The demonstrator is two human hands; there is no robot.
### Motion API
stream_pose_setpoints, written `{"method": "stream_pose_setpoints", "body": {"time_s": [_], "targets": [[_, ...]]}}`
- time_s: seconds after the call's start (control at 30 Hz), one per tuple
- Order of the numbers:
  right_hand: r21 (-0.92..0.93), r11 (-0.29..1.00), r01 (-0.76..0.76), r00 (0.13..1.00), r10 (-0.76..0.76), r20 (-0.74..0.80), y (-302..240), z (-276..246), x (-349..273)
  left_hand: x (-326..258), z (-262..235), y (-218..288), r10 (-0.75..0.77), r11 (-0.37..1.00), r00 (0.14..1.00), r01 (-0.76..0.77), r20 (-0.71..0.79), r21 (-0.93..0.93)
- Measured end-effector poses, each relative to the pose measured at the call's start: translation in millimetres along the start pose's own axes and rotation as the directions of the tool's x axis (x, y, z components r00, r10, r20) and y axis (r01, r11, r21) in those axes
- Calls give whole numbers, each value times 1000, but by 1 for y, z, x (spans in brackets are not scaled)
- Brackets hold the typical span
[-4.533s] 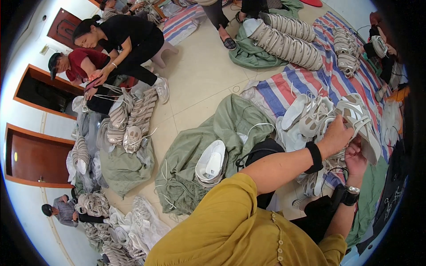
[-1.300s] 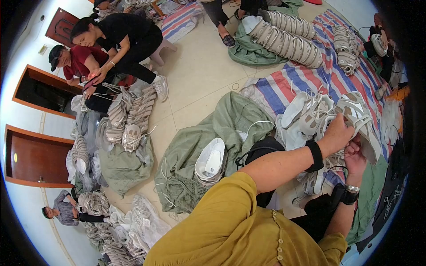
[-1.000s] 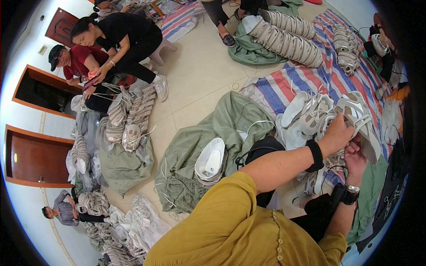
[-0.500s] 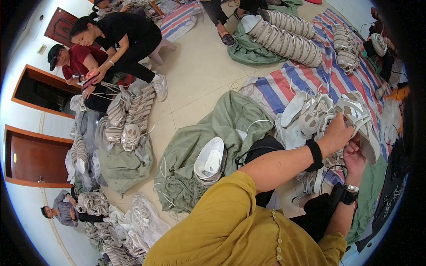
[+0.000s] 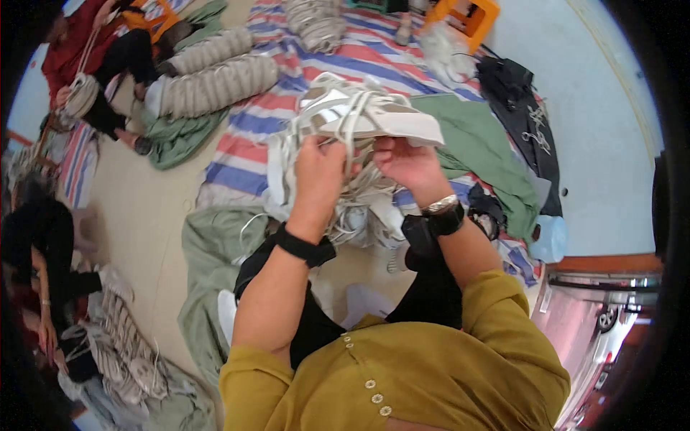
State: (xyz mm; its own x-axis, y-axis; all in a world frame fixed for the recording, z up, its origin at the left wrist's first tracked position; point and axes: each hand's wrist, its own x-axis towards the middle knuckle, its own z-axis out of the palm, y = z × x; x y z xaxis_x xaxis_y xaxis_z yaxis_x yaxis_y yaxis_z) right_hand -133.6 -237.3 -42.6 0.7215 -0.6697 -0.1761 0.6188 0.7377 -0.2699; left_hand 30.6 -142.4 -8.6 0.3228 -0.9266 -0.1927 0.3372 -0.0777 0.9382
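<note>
A white and tan shoe upper (image 5: 413,123) with pale laces is held up in front of me, its toe pointing right. My left hand (image 5: 320,172) pinches its near edge beside the hanging laces, and its fingertips are partly hidden. Under the toe half, my right hand (image 5: 411,169) has its fingers curled against the shoe upper's underside. Below and behind both hands lies a heap of similar pale shoe uppers (image 5: 363,219) with tangled laces, partly covered by my arms.
A striped sheet (image 5: 241,154) spreads beyond the heap, with stacked shoe bundles (image 5: 215,90) at far left. Green cloth (image 5: 208,273) lies left, more green cloth (image 5: 481,136) right. A black bag (image 5: 514,90) and orange stool (image 5: 474,25) stand far right. Other people work at left.
My view has swung right, bringing the wall and doorway into sight. The shoe upper has gone from steeply tilted to nearly level, still in both hands.
</note>
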Motion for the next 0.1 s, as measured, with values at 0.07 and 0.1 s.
{"method": "stream_pose_setpoints", "body": {"time_s": [0.07,0.1], "targets": [[44,999,-23,998,25,-54,-6,5,-1,-5,2,6,-10,1000,1000,10,20,8],[10,1000,15,997,-14,-78,-8,6,3,-6,1,7,-24,1000,999,23,30,14]]}}
